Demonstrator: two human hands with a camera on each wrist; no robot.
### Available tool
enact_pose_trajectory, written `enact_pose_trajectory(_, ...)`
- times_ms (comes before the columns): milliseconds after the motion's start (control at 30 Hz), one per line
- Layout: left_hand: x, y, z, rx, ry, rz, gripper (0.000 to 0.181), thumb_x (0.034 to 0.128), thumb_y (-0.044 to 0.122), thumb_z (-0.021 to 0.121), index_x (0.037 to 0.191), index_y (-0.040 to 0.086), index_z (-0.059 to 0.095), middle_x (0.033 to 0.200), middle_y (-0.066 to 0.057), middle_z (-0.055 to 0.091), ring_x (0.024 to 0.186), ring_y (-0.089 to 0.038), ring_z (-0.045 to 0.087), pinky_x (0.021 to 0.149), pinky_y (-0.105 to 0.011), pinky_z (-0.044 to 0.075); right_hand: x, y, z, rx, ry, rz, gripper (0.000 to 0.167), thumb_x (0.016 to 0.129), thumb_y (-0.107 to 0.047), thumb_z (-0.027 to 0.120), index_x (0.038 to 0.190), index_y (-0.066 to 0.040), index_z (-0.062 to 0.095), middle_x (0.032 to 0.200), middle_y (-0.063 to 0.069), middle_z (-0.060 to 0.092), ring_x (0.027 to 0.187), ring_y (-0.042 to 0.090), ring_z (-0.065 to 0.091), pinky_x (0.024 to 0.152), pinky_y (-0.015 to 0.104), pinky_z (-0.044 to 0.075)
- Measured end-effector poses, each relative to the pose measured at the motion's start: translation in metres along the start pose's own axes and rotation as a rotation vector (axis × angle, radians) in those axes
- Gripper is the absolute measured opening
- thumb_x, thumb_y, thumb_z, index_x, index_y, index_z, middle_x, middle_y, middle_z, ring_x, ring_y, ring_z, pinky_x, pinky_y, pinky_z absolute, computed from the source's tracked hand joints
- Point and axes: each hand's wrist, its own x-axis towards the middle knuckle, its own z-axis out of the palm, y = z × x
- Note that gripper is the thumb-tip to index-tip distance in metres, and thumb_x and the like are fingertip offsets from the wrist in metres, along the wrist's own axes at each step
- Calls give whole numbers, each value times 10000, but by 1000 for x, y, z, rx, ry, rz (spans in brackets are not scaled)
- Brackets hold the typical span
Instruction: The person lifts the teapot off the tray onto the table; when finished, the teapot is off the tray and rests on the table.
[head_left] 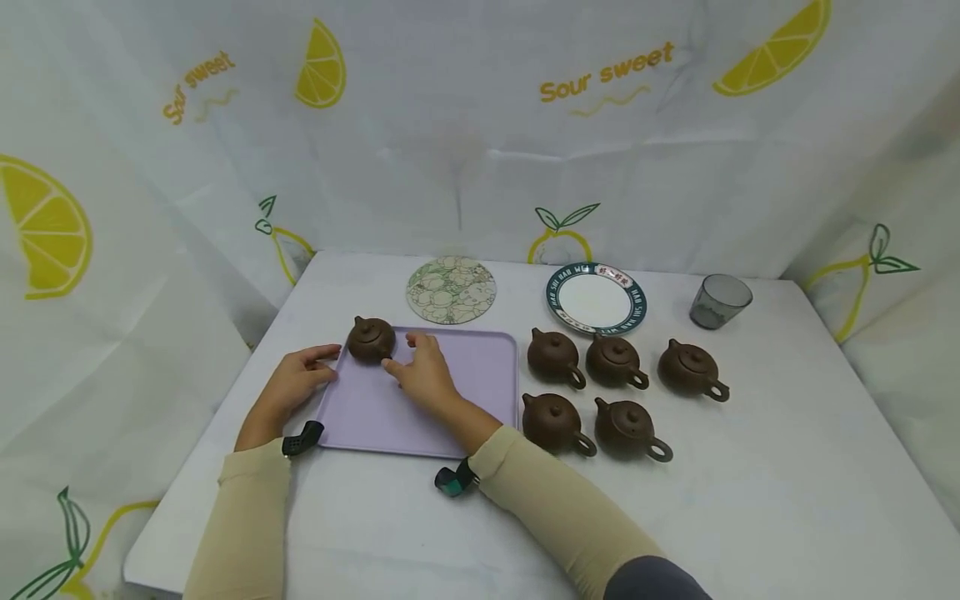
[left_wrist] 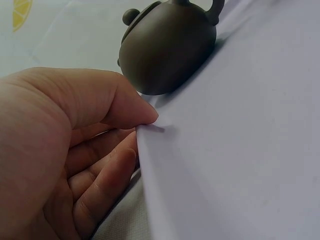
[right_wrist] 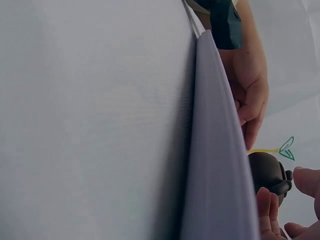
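Note:
A small brown teapot [head_left: 371, 341] sits upright in the far left corner of a lilac tray [head_left: 405, 417]. My left hand [head_left: 295, 383] is at the tray's left edge; in the left wrist view its thumb [left_wrist: 132, 112] lies on the rim with the fingers curled outside it, pinching the edge. My right hand [head_left: 427, 375] hovers over the tray on the handle side of the teapot, thumb and fingers spread apart. The right wrist view shows the teapot [right_wrist: 267, 172] between those fingertips, with gaps around it; whether any finger touches it is unclear.
Several more brown teapots [head_left: 553, 357] stand right of the tray. Behind are a round patterned mat [head_left: 451, 290], a plate with a dark green rim [head_left: 637, 308] and a grey glass [head_left: 718, 302]. A patterned white curtain [head_left: 457, 167] hangs beyond the white table [head_left: 795, 467].

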Motion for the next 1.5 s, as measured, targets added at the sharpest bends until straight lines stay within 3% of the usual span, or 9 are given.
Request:
enact_pose_trajectory(100, 1, 1, 0, 2, -1, 8, 562, 836, 62, 677, 1381, 44, 543, 1286, -142, 595, 979, -213, 548, 849, -266, 385, 4, 1, 5, 46, -10, 10, 571, 888, -239, 723, 1349, 3, 487, 1261, 94, 506, 720, 94, 600, 751, 262, 479)
enact_pose_trajectory(300, 1, 2, -2, 0, 10, 5, 564, 828, 62, 670, 1378, 44, 546, 1305, -135, 590, 1033, -238, 533, 872, -292, 376, 11, -2, 13, 193, -22, 33, 442, 887, -121, 715, 1252, 34, 519, 1160, 112, 522, 573, 114, 627, 560, 230, 513)
enact_pose_trajectory(567, 0, 5, 2, -4, 8, -9, 571, 825, 57, 672, 1380, 38, 541, 1306, -144, 584, 997, -219, 541, 839, -271, 392, 13, -5, 17, 344, -96, 79, 294, 888, -67, 699, 1126, 7, 542, 891, 54, 576, 603, 143, 614, 573, 278, 538)
enact_pose_trajectory(1133, 1, 8, 3, 10, 9, -2, 557, 827, 57, 654, 1374, 43, 548, 1294, -137, 597, 1036, -247, 530, 881, -340, 374, 18, 0, 10, 161, -39, 33, 167, 877, -171, 730, 911, -45, 627, 707, -8, 653, 622, 94, 641, 581, 235, 475)
enact_pose_trajectory(1500, 0, 3, 3, 12, 16, 2, 558, 817, 48, 661, 1365, 38, 556, 1309, -132, 590, 1045, -236, 536, 876, -314, 379, 11, 2, 1, 132, -96, -29, 179, 897, -176, 708, 960, -36, 617, 768, -13, 674, 706, 77, 639, 640, 232, 471)
